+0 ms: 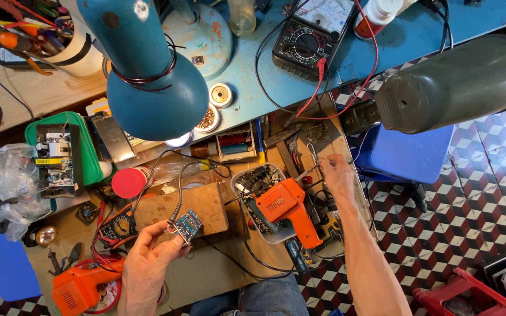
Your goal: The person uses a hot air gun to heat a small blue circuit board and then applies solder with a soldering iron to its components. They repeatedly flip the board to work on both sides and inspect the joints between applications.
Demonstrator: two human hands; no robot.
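My left hand (150, 260) holds a small blue circuit board (187, 225) with black wires running off it, raised just above a wooden block (206, 205). My right hand (336, 174) reaches out to the right end of the bench and pinches a thin metal tool, seemingly tweezers (313, 158), among loose hand tools. Between my hands an orange soldering gun (288, 208) lies across a clear plastic tray (252, 178) of small parts.
A blue lamp shade (147, 70) and a dark green lamp shade (458, 82) hang over the bench. A black multimeter (308, 38) with red and black leads lies at the back. A second orange tool (80, 287) lies lower left, a green tray (92, 155) with a circuit board at left, a blue stool (405, 155) at right.
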